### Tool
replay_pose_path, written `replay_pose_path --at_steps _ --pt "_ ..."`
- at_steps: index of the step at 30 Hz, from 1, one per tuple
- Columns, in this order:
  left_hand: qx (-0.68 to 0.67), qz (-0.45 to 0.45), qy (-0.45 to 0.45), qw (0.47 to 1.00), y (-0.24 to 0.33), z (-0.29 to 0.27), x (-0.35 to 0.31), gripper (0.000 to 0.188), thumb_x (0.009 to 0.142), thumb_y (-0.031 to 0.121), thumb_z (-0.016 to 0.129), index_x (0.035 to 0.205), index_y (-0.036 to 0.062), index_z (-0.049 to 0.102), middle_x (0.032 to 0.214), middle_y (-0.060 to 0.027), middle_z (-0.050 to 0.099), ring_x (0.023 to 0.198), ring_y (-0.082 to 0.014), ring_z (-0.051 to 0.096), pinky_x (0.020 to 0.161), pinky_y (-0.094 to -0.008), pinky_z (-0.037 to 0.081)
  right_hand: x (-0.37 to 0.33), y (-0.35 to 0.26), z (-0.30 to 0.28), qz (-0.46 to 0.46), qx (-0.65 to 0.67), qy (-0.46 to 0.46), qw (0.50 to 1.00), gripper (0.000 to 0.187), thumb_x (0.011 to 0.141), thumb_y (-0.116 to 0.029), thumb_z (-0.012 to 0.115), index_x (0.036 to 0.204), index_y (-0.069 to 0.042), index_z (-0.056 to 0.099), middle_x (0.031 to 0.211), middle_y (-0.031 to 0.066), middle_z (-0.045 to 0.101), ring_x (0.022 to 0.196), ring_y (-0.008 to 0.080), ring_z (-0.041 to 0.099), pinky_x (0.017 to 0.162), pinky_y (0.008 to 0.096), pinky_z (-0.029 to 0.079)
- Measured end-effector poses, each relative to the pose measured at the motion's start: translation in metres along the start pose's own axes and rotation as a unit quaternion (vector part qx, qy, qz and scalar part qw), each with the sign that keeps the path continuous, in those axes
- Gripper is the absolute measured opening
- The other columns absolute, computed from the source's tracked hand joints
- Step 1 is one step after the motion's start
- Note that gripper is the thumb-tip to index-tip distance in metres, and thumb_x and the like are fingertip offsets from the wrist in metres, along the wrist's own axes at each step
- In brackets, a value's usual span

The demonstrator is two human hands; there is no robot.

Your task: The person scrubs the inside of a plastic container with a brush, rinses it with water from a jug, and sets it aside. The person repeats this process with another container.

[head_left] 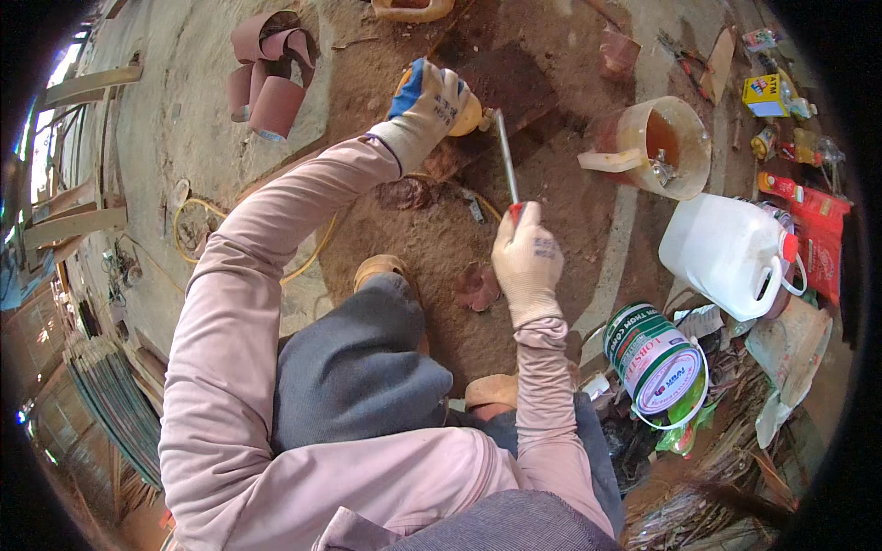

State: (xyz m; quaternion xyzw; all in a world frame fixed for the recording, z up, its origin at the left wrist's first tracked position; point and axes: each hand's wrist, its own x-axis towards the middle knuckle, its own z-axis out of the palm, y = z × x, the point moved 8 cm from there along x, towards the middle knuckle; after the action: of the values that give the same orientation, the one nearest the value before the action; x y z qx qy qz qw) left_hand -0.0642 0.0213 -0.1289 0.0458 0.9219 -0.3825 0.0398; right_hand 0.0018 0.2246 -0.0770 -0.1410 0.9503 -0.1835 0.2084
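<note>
My left hand (432,103), in a white glove with a blue palm, is closed round a pale yellow rounded object (467,117) with a narrow end pointing right. The glove hides much of it, and its kind is unclear. My right hand (530,255), gloved too, grips the red handle of a long screwdriver-like tool (506,158). The tool's metal shaft points away from me, and its far end meets or lies very close to the narrow end of the yellow object. A dark reddish board or sheet (510,101) lies on the ground beneath them.
Curled brown sanding-paper strips (276,106) lie far left. A yellow hose (317,248) crosses the ground. To the right stand a translucent jug (634,129) of brownish liquid, a white jerrycan (712,248) and a green-and-white paint bucket (629,335). Pliers (694,72) lie far right.
</note>
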Motion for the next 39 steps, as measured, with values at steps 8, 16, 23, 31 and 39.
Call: replay_pose_path --at_steps 8,16,23,31,39 --pt "-0.092 -0.001 -0.020 0.996 -0.022 -0.006 0.015 0.034 0.087 0.027 0.064 0.120 0.0241 0.058 0.105 0.0013 0.056 0.100 -0.0227 0.057 0.090 -0.0535 0.034 0.069 -0.009 0.021 -0.125 -0.020 0.099 0.987 0.021 0.099 -0.032 0.051 0.099 -0.011 0.050 0.070 0.0183 0.068 0.069 0.0398 0.069 0.061 0.0520 0.053" --pt "-0.095 0.090 -0.104 0.986 -0.027 -0.009 0.028 0.044 0.091 0.026 0.063 0.134 0.0218 0.054 0.116 0.0016 0.061 0.111 -0.0229 0.059 0.095 -0.0570 0.035 0.044 0.020 -0.016 -0.088 -0.020 0.127 0.988 0.026 0.099 -0.035 0.050 0.100 -0.009 0.052 0.066 0.0189 0.067 0.064 0.0398 0.068 0.054 0.0502 0.052" --pt "-0.058 0.134 -0.069 0.987 -0.025 -0.016 0.045 0.047 0.087 0.025 0.070 0.131 0.0197 0.054 0.114 0.0029 0.064 0.107 -0.0218 0.062 0.092 -0.0530 0.037 0.037 0.039 0.048 -0.055 0.021 0.071 0.996 0.025 0.099 -0.033 0.050 0.103 -0.008 0.051 0.074 0.0207 0.068 0.071 0.0408 0.068 0.061 0.0518 0.051" --pt "-0.051 0.147 -0.038 0.987 -0.019 0.011 0.052 0.040 0.084 0.024 0.064 0.122 0.0142 0.058 0.109 -0.0034 0.064 0.101 -0.0261 0.061 0.085 -0.0576 0.041 0.078 -0.007 -0.006 -0.104 0.087 0.113 0.984 0.031 0.099 -0.037 0.049 0.099 -0.007 0.050 0.076 0.0196 0.069 0.073 0.0428 0.067 0.064 0.0536 0.051" --pt "-0.067 0.164 -0.023 0.984 -0.024 0.027 0.054 0.036 0.083 0.028 0.062 0.116 0.0151 0.060 0.102 -0.0025 0.063 0.097 -0.0257 0.060 0.084 -0.0568 0.041 0.037 0.049 0.025 -0.046 0.052 0.027 0.997 0.028 0.099 -0.033 0.049 0.106 -0.007 0.051 0.078 0.0204 0.070 0.073 0.0408 0.069 0.063 0.0527 0.051"
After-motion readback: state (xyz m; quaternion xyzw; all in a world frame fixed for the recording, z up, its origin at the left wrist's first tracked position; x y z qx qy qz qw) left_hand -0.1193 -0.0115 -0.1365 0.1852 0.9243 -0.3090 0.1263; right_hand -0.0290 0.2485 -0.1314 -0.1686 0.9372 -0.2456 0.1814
